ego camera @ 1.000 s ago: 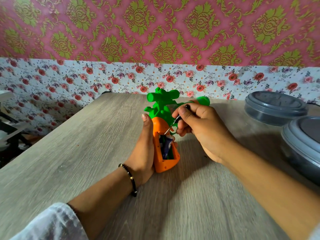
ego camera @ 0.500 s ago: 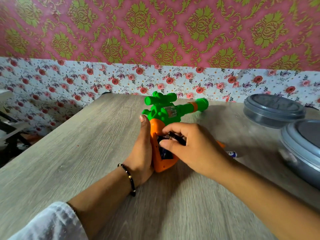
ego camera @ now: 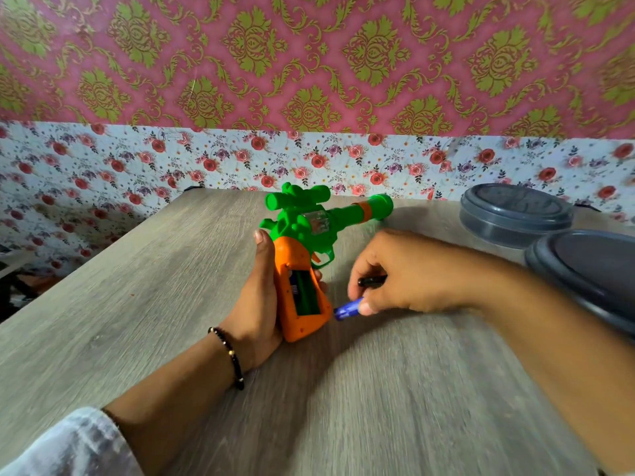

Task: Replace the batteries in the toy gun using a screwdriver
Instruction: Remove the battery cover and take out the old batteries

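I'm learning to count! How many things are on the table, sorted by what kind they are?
Toy gun: 1, gripped by the left hand
Batteries: 2, one blue battery at the right hand, one in the gun's open slot
Screwdriver: 1, in the right hand
Grey lidded containers: 2, far and near
Total: 6

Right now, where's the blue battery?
In the head view, the blue battery is pinched in the right hand, just right of the toy gun handle's base.
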### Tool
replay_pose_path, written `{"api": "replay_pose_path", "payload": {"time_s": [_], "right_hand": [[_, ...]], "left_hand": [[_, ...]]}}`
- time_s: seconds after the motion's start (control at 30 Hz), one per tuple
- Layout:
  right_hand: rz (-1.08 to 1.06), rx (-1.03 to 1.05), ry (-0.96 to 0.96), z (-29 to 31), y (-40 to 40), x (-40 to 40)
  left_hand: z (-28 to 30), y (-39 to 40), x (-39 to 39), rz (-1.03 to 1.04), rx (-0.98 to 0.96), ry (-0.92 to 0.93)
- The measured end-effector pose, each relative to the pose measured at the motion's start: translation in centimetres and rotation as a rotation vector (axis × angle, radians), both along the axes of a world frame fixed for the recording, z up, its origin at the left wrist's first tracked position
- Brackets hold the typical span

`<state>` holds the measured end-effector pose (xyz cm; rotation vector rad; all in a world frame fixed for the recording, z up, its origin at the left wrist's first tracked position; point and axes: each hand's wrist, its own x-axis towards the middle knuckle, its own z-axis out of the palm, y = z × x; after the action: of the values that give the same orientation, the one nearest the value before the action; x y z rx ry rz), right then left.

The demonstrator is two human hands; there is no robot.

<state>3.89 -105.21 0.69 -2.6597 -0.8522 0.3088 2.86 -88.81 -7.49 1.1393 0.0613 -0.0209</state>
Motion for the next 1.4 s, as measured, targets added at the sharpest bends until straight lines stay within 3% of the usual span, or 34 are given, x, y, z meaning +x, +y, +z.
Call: {"api": "replay_pose_path", "payload": {"time_s": [0.1, 0.3, 0.63, 1.07, 1.2, 1.4], "right_hand": [[-0.029, -0.162, 0.143, 1.1, -1.8, 0.7], [-0.237, -0.258, 0.124, 0.8, -5.1, 2.9], [-0.343, -0.448, 0.155, -0.4, -5.4, 3.3], [-0.314, -0.498, -0.08, -1.3, -3.6, 3.1], [-0.34, -0.399, -0.157, -1.4, -3.7, 3.3], [-0.15, 0.244, -0.134, -0.5, -2.6, 2.9]], "left_hand": [[0.0, -0.1, 0.1, 0.003, -0.022, -0.003], [-0.2, 0.1, 0.1, -0.013, -0.002, -0.032], [0.2, -0.1, -0.3, -0.012, -0.033, -0.017], [0.0, 0.1, -0.1, -0.038, -0.048, -0.017], [-0.2, 0.2, 0.0, -0.049, -0.058, -0.025], [-0.2, 0.3, 0.0, -0.055, -0.036, -0.034]]}}
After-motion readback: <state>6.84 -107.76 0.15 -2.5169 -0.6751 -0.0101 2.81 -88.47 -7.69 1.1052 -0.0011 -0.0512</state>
